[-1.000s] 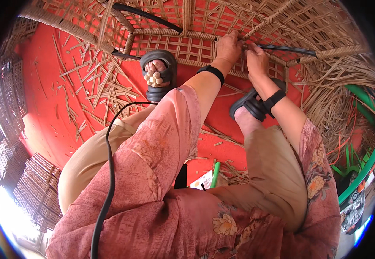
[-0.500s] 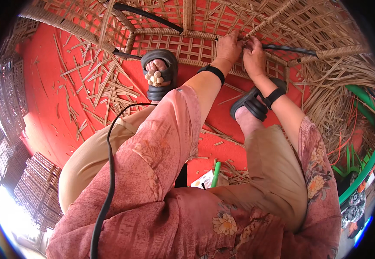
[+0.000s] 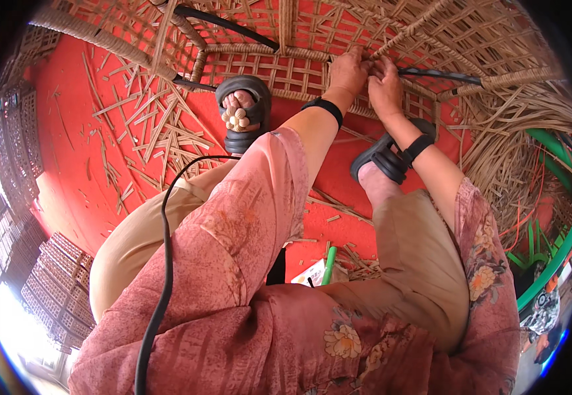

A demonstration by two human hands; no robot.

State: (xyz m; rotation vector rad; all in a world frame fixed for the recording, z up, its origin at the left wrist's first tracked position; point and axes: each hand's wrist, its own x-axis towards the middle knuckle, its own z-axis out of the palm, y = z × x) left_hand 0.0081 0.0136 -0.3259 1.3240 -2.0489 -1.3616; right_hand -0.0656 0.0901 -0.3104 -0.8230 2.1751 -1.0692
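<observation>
A large open-weave wicker frame [image 3: 240, 47] with cord-wrapped bars spans the far side. My left hand [image 3: 348, 74] is closed at its lower bar, near where a slanting wrapped bar meets it. Close to its right, my right hand [image 3: 385, 89] has its fingers drawn together at the same joint; whatever thin piece they pinch is hidden. The two hands' fingertips nearly touch. A black strip [image 3: 440, 76] runs along the frame to the right of my right hand. Dark bands circle both wrists.
Cut wicker strips [image 3: 161, 125] litter the red floor covering [image 3: 68, 184] at left. A bundle of long strips [image 3: 516, 131] lies at right, near green bars [image 3: 549, 283]. My feet in dark sandals [image 3: 243, 105] stand by the frame. A green stick [image 3: 329, 265] lies between my legs.
My right hand has shifted very slightly left and its fingers have moved a little. My left hand stays at the same joint of the frame.
</observation>
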